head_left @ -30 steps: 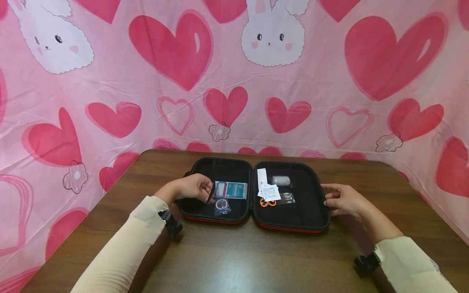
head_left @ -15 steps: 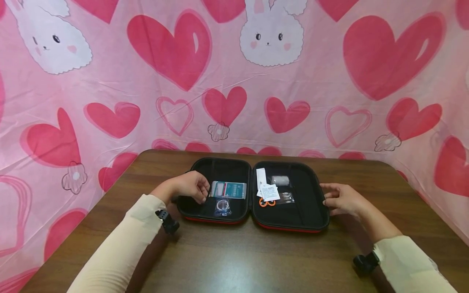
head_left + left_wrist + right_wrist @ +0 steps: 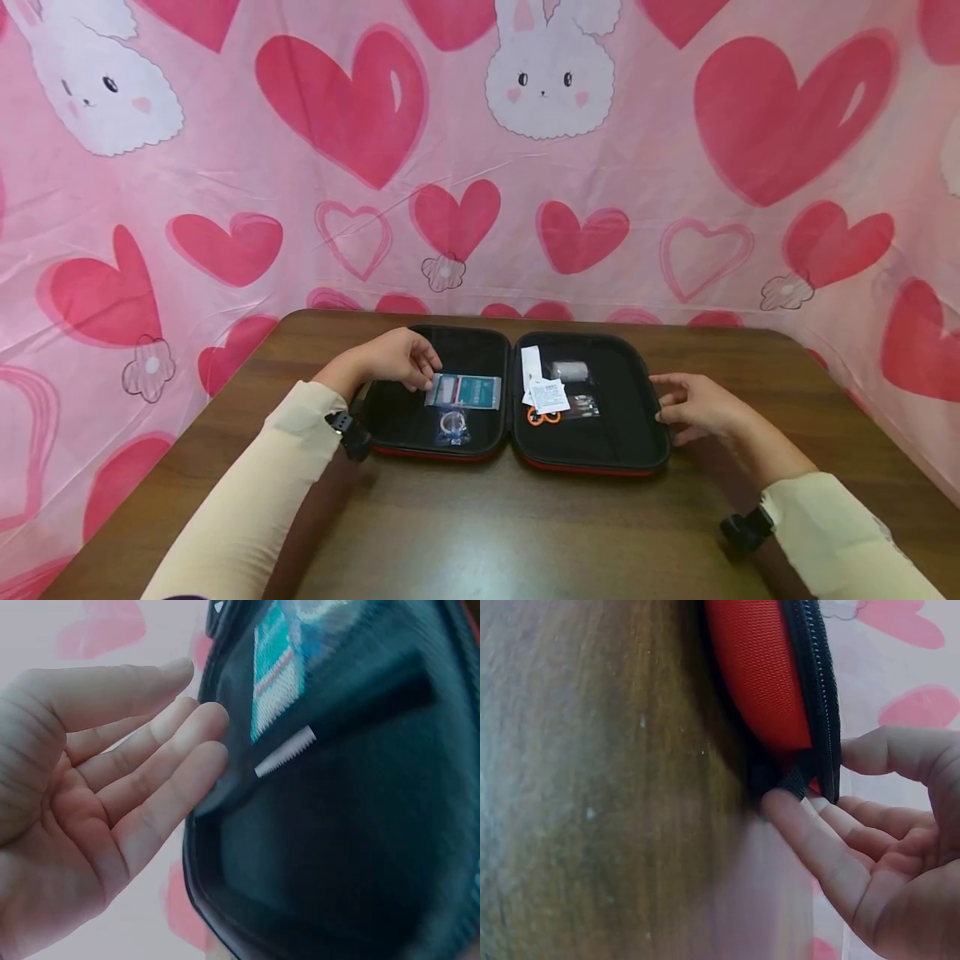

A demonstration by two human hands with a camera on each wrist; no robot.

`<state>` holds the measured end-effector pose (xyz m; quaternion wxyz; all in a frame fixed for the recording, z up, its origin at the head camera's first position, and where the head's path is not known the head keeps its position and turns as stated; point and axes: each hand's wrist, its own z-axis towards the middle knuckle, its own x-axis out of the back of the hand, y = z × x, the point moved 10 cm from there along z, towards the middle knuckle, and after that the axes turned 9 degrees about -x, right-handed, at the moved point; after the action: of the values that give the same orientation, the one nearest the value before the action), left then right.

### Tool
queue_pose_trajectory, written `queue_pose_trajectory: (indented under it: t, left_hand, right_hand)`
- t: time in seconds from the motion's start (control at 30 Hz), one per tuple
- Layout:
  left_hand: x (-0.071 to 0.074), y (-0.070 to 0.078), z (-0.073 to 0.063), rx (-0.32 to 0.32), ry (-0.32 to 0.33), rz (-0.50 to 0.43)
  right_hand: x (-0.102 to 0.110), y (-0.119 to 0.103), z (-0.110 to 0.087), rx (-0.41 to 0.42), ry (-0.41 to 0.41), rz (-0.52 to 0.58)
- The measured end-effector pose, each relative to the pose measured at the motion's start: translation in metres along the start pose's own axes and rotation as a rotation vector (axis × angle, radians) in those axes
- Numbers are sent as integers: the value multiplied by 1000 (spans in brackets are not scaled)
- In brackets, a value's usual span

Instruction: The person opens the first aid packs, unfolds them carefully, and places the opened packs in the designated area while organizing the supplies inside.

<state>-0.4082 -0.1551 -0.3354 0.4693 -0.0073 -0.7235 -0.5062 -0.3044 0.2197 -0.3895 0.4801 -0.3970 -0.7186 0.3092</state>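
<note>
A red zippered case with a black lining lies unfolded on the table. My left hand hovers over its left half, relaxed fingertips near a teal-and-white packet; the left wrist view shows nothing in the fingers. Below the packet is a ring-shaped roll in clear wrapping. My right hand pinches the case's right rim; in the right wrist view the thumb is at the zipper edge and a finger lies by a black strap. Orange scissor handles show under white sachets in the right half.
A white bandage-like roll and a clear pouch of small items are also in the right half. The brown wooden table extends in front of the case. A pink heart-patterned cloth hangs behind it.
My left hand has moved right and away from me. The black flap that stood up at its fingertips a second ago is no longer raised there. The right hand stays at the rim.
</note>
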Motion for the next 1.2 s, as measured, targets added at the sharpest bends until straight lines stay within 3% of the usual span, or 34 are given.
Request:
queue_pose_trajectory:
  t: [0.37,0.77,1.2]
  left_hand:
    - [-16,27,35,-80,-60,47]
    - [-44,55,67,-149,-93,8]
    - [-70,77,99,-206,-148,89]
  right_hand:
    - [-1,3,0,-7,-37,73]
    - [0,6,0,-10,-34,83]
    - [0,7,-1,-6,-29,84]
